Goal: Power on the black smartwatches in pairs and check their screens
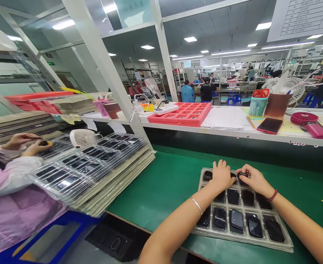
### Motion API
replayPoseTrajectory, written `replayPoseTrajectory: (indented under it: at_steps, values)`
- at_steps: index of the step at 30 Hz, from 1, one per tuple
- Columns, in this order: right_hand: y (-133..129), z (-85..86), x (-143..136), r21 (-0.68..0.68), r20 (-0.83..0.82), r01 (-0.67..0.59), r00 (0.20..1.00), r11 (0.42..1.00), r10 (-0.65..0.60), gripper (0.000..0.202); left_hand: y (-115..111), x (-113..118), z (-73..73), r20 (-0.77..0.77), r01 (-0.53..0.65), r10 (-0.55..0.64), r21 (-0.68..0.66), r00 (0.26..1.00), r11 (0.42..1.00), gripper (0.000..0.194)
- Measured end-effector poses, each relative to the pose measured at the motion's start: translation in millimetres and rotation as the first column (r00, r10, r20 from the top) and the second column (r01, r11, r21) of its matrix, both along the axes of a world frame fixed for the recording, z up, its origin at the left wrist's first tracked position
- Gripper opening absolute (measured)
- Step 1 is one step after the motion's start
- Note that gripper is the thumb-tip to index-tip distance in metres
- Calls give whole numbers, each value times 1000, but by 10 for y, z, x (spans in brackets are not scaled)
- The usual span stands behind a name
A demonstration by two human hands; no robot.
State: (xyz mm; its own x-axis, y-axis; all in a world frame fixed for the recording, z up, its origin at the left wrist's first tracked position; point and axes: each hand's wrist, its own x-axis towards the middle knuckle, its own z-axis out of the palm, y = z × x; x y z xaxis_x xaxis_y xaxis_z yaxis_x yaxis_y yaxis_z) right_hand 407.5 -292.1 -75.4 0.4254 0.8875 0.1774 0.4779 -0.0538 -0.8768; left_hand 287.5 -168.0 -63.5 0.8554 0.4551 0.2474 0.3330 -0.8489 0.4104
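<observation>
A clear plastic tray (232,236) lies on the green table, its compartments holding several black, rounded devices (237,219). Over the tray's back row, my left hand (221,176) rests with its fingers spread, beside a black device partly hidden by the thumb. Just right of it, my right hand (253,179) pinches a black device (243,175) between thumb and fingers at a back compartment. A silver bracelet is on my left wrist and a red beaded one on my right.
Stacked trays of devices (95,165) stand left, beside a person in pink (21,205). A shelf (227,132) behind the table bears a red foam tray (182,113), papers, a phone (270,125), a pink fan (309,123) and a cup. A cable lies far right.
</observation>
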Motion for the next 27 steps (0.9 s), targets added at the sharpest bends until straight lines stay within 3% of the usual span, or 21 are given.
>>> replayPoseTrajectory:
  at_steps: [2, 6, 9, 11, 13, 16, 18, 19, 22, 27]
  values:
    - [23, 11, -70, 43, -233, 7, 973, 999, 3, 23, -47, 19, -12, -16, -13, 12, -56, 1000, 998, 30]
    - [-13, -6, -126, 73, -444, 84, 895, 994, -43, 30, -98, -84, -3, 41, -1, 9, -178, 999, 984, 19]
    - [-85, -8, -129, 92, -600, 48, 800, 995, 17, 41, -79, -241, 3, 186, 79, -5, -393, 983, 916, 19]
    - [-126, 1, -143, 111, -667, 7, 742, 994, 70, 47, -42, -339, -4, 255, 172, -9, -625, 967, 762, 24]
    - [-149, 10, -166, 127, -690, -23, 716, 992, 105, 51, 1, -414, -16, 292, 243, 9, -811, 956, 533, 31]
    - [-160, 18, -190, 149, -685, -64, 713, 987, 150, 50, 48, -479, -35, 348, 333, 30, -916, 937, 222, 45]
    - [-166, 19, -187, 166, -686, -97, 704, 981, 186, 48, 60, -499, -47, 376, 374, 2, -921, 927, 112, 54]
    - [-169, 19, -181, 173, -689, -113, 696, 978, 203, 46, 62, -505, -54, 381, 381, -14, -920, 924, 95, 59]
    - [-183, 14, -157, 166, -691, -144, 688, 975, 220, 46, 61, -508, -68, 380, 383, -51, -916, 924, 122, 70]
    - [-188, -7, -165, 153, -639, -178, 733, 972, 234, 48, 44, -505, -65, 400, 407, -75, -897, 914, 173, 62]
